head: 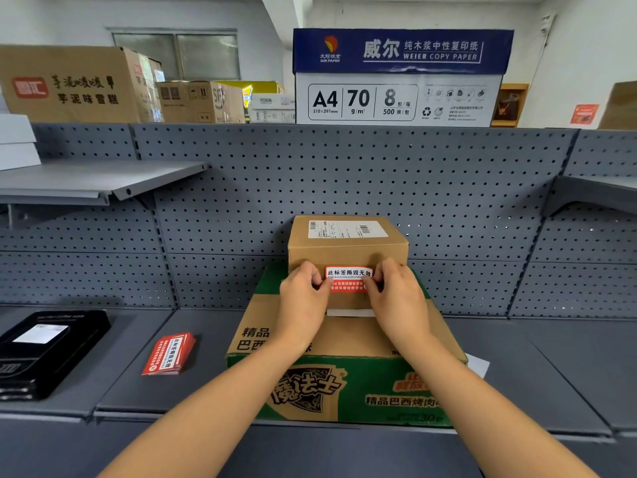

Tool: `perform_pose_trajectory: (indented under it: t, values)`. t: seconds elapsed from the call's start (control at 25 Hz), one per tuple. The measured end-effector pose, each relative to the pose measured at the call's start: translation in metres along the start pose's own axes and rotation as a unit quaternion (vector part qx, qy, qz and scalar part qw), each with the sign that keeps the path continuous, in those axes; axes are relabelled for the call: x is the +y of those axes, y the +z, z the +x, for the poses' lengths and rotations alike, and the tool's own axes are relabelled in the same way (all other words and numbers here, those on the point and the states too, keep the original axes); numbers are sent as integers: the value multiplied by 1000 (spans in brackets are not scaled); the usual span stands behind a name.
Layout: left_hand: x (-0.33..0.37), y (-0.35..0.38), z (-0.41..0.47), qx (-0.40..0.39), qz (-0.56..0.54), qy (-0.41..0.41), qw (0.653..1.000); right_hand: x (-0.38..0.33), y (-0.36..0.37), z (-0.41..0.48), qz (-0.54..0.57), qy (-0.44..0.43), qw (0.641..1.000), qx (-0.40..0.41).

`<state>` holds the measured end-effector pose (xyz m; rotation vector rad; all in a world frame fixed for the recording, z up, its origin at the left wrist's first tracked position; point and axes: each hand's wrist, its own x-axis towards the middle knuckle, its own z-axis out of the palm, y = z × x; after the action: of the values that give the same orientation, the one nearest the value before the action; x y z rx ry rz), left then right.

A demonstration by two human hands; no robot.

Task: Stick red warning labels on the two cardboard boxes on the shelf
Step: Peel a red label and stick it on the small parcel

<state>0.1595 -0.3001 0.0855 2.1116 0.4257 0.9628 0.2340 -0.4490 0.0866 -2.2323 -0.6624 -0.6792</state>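
A small brown cardboard box [348,248] with a white shipping label on top stands on a larger green and brown cardboard box [344,384] on the grey shelf [155,384]. Between my hands, a red warning label [349,279] is held against the small box's front face. My left hand [305,301] pinches its left end. My right hand [396,298] pinches its right end. A white strip [351,312] lies on the big box just below the label. A stack of red warning labels [169,353] lies on the shelf to the left.
A black flat package [44,350] sits at the far left of the shelf. Grey pegboard [344,181] backs the shelf, with small shelves jutting out at the upper left and right. Above stand a copy paper carton [400,77] and several cardboard boxes.
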Motion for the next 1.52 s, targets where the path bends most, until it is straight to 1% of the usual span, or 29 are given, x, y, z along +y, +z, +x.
perform_pose_trajectory:
  t: [0.08,0.16,0.2,0.24,0.32,0.36,0.4,0.48,0.52,0.6,0.68,0.76,0.96,1.04,1.24,1.52]
  values:
    - [1,-3,0,-4,11,0,1000,0,-1,0,-39,-23,999,-3]
    - [1,-7,-1,-11,13,3,1000,1,-3,3,-58,-20,998,-1]
    - [0,-11,-2,-13,25,17,999,3,-6,4,-61,-16,998,15]
    - [-2,-14,-3,2,52,48,997,7,-9,5,-62,-15,997,43]
    - [-7,-21,0,69,141,131,979,15,-17,8,-56,-21,994,95]
    - [-9,-25,3,87,183,158,967,18,-21,10,-49,-25,994,93]
    - [-9,-27,8,74,221,172,957,20,-23,12,-44,-28,996,70]
    - [-7,-28,19,9,291,184,939,20,-23,16,-54,-38,998,-1]
    - [-7,-24,24,-19,315,187,930,18,-21,18,-63,-47,996,-30]
    - [-10,-15,26,-43,341,184,921,14,-13,19,-75,-52,994,-60]
    - [-12,-7,27,-40,344,175,921,12,-7,20,-86,-42,993,-63]
    - [-15,-4,28,-21,342,180,922,15,-3,21,-108,-46,992,-51]
    - [-23,-8,36,-16,381,214,899,31,-4,27,-161,-102,980,-54]
    - [-24,-10,38,-13,385,221,896,34,-5,29,-169,-114,978,-45]
    - [-26,-14,43,-10,358,228,905,39,-9,33,-178,-140,974,-28]
    - [-21,-22,51,-17,316,225,922,40,-14,38,-163,-142,976,-13]
